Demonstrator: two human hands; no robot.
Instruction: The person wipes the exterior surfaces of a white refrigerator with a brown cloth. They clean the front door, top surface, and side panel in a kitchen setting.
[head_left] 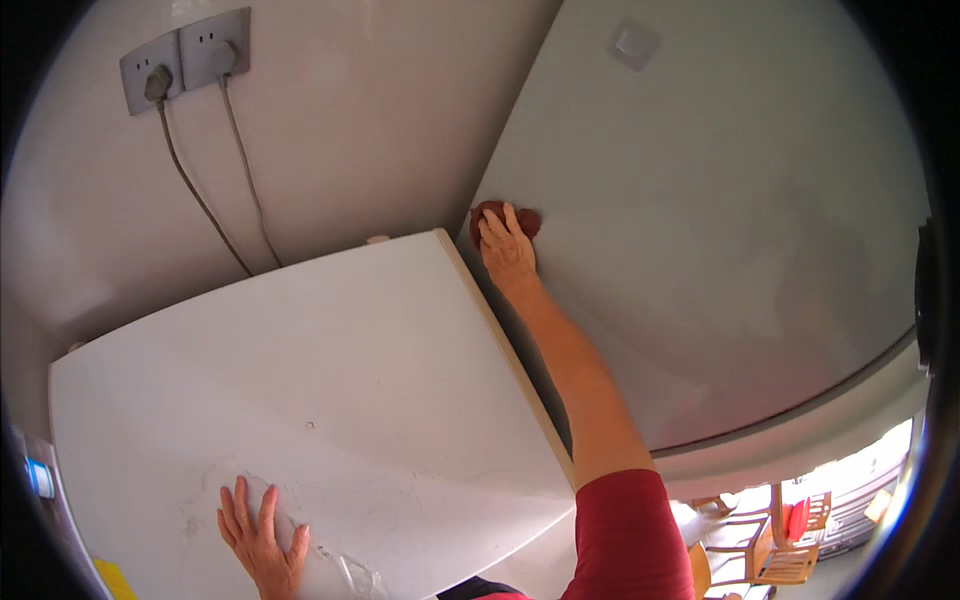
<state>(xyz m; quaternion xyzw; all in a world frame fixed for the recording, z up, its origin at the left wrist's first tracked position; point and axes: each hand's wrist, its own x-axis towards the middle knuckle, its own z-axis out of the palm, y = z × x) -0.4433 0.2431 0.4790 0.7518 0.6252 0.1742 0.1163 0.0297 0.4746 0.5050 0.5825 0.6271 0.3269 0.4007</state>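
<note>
My right hand (508, 252) presses a dark reddish-brown cloth (529, 222) against a tall grey panel (740, 240), close to its edge by the wall. The fingers lie over the bunched cloth, which sticks out on both sides of them. Lower down on the left, my left hand (264, 540) rests with fingers spread on the white top (330, 360) of an appliance-like box. Around those fingers the surface has a wet-looking or stained patch. A crumpled clear strip (360, 577) lies just right of the left hand.
Two plugs sit in the grey wall sockets (186, 60), and their cords (200, 195) drop behind the white box. A narrow dark gap separates the box from the grey panel. Wooden chairs (780, 560) stand at the lower right. Something yellow (114, 580) shows at the lower left.
</note>
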